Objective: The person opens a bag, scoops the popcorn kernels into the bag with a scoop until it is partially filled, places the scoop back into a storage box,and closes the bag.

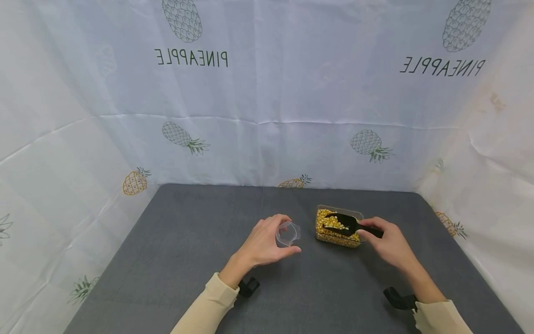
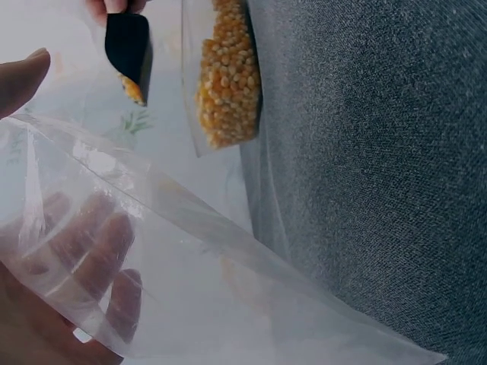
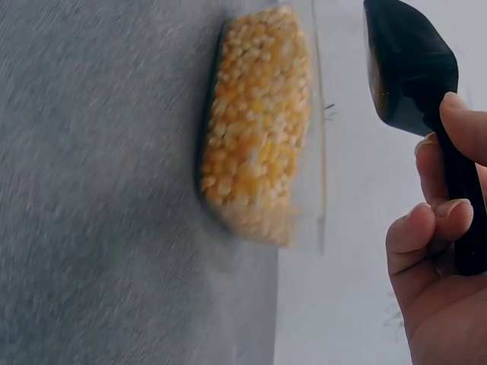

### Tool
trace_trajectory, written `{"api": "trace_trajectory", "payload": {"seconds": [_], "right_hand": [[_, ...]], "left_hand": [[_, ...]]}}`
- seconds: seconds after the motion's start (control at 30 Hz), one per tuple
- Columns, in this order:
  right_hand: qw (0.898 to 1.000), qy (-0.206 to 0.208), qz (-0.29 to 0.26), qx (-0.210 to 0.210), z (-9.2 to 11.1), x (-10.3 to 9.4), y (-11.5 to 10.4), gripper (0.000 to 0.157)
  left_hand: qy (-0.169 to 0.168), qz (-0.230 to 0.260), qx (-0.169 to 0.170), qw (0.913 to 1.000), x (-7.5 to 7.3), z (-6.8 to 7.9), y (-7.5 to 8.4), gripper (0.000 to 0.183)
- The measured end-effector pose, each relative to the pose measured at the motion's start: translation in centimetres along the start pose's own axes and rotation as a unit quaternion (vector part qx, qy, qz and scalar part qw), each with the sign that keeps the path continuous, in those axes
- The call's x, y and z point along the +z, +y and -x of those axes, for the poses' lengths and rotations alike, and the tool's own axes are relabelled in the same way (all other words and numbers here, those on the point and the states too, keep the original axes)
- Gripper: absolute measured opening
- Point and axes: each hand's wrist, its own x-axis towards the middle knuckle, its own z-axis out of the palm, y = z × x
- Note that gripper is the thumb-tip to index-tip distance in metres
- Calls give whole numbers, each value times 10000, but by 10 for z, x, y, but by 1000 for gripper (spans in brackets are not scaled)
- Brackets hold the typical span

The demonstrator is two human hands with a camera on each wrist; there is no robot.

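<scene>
Pale cloth [image 1: 267, 93] printed with pineapples and mirrored lettering hangs behind and beside a dark grey bench [image 1: 187, 241], on which stands a clear container [image 3: 310, 190] of yellow corn kernels [image 3: 259, 137]. Directly above the container is a black scoop [image 1: 349, 223] bearing some kernels. Just to the container's right, the right hand [image 1: 390, 241] grips its handle between thumb and fingers, apparently near level so the load stays in the bowl; being over the container, any strays would probably drop back inside. Near the container, on its left, the left hand [image 1: 264, 241] curls about a transparent plastic bag [image 2: 198, 281], thumb and fingers well apart, presumably to keep its mouth wide. How much of the fingers lies within the plastic, I cannot tell.
</scene>
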Motion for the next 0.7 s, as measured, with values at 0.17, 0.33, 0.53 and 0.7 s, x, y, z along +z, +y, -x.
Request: {"api": "trace_trajectory", "payload": {"seconds": [0.17, 0.33, 0.53, 0.7], "right_hand": [[9998, -81, -204, -43, -2, 2, -9, 28], [9994, -165, -292, -65, -5, 4, -20, 28], [9987, -229, -433, -111, -6, 5, -31, 27], [9981, -285, -513, -193, -7, 7, -37, 26]], "left_hand": [[-18, 9, -28, 10000, 0, 0, -1, 69], [-31, 13, -53, 10000, 0, -1, -2, 70], [-44, 33, -127, 9999, 0, -1, -3, 70], [-39, 31, -174, 9998, 1, -2, -4, 69]]}}
